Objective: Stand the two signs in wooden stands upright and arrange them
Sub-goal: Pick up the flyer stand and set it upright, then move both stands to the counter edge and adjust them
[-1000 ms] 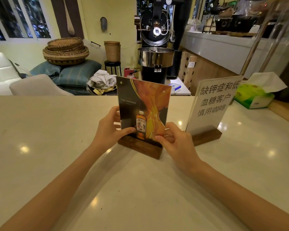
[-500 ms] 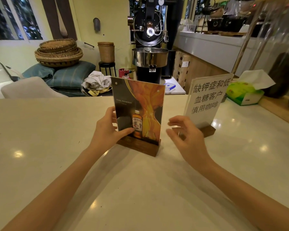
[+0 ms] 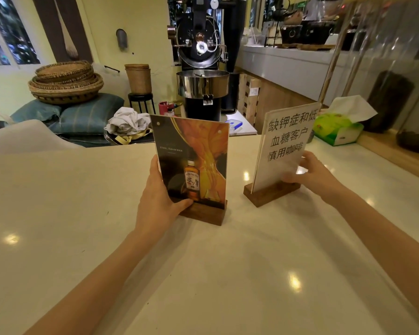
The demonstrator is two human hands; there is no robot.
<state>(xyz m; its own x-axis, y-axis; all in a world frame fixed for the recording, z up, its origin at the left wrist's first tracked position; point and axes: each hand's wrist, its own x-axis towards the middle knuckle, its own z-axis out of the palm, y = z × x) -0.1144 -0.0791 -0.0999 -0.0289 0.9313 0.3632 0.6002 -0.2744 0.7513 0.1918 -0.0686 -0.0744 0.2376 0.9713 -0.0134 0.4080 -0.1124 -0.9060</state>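
Two signs stand upright on a pale counter (image 3: pixel 82 213). The whisky poster sign (image 3: pixel 194 160), dark and orange, sits in a wooden stand (image 3: pixel 203 215) at the centre. My left hand (image 3: pixel 159 201) grips its left edge, thumb on the front near the stand. To the right stands a white sign with black Chinese writing (image 3: pixel 287 141) in its own wooden stand (image 3: pixel 269 195), angled a little to the left. My right hand (image 3: pixel 312 172) holds that sign's right edge, fingers partly behind the sheet.
A green tissue box (image 3: pixel 336 130) sits at the counter's far right beside a wooden ledge (image 3: pixel 397 153). Beyond the counter stand a black coffee roaster (image 3: pixel 201 68), stacked woven baskets (image 3: pixel 65 83) on cushions and a white chair (image 3: pixel 22 139).
My right hand left the whisky sign, moved right and took hold of the white sign's right edge. The left hand stayed on the whisky sign.
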